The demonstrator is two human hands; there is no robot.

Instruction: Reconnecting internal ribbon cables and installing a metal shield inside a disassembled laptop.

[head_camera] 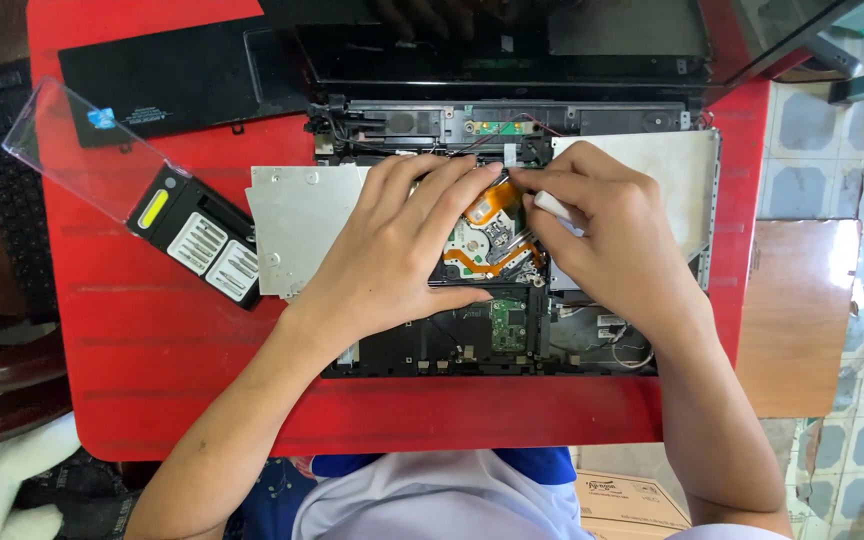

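Fingers of both hands meet over the opened laptop (512, 330).

An opened laptop chassis (512, 345) on a red table (152, 340) is pressed by the left hand (402, 250); a white-handled tool (555, 208) is gripped by the right hand (607, 235).

Count: one opened laptop (512, 130), one red table (152, 340), one screwdriver-bit case (197, 235). One detached black cover panel (172, 85), two hands: left hand (402, 250), right hand (607, 240).
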